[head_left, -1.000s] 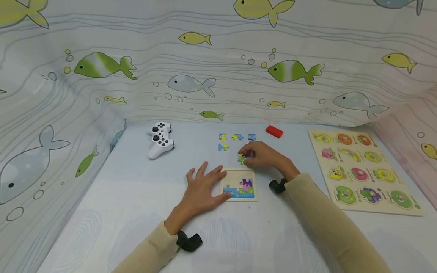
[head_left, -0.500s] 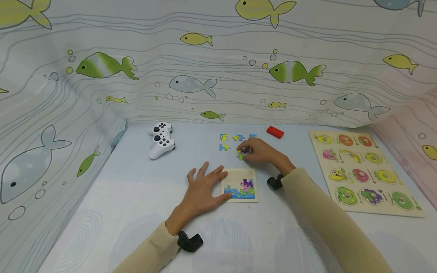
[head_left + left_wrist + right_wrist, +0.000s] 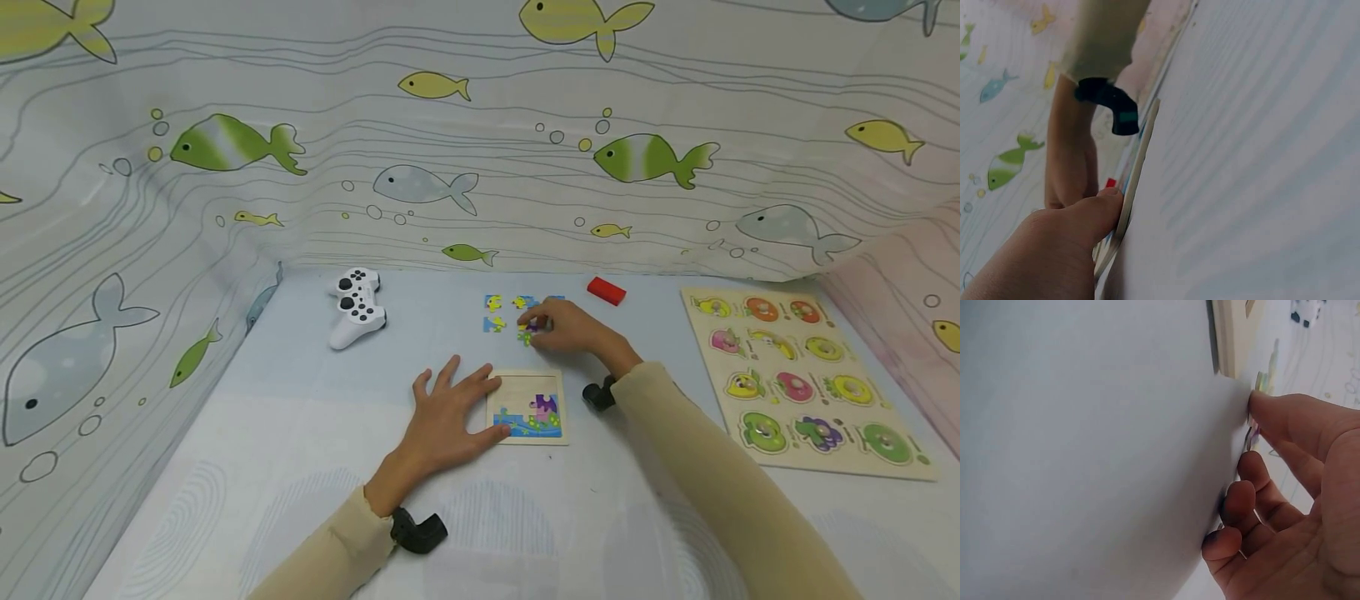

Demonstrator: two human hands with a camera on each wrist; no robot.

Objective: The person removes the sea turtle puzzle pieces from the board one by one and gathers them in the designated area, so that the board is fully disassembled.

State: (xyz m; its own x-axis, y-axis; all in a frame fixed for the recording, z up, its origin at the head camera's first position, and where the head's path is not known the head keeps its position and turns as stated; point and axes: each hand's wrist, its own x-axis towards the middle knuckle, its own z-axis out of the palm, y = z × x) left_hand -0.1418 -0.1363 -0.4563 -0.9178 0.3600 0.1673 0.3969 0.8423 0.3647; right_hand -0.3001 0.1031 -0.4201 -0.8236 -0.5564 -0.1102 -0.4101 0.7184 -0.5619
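My left hand (image 3: 446,417) lies with spread fingers at the left edge of a small wooden puzzle tray (image 3: 565,417); in the left wrist view its thumb (image 3: 1100,215) presses on the tray's rim (image 3: 1141,162). Joined jigsaw pieces (image 3: 534,423) with blue, purple and green print fill the tray's lower part. Beyond the tray, my right hand (image 3: 576,327) pinches a purple and green jigsaw piece (image 3: 525,337) between thumb and fingers, low at the tabletop. Several loose pieces (image 3: 493,324) lie just left of and behind that hand, one partly covered by it.
A white game controller (image 3: 357,308) sits at the back left. Behind the right hand is a red block (image 3: 606,291). A wooden fruit puzzle board (image 3: 806,379) lies on the right. Fish-printed cloth walls (image 3: 480,167) enclose the back and sides.
My right hand has slid the jigsaw piece a little away from the tray, toward the loose pieces, and slightly left. The left hand has stayed on the tray.
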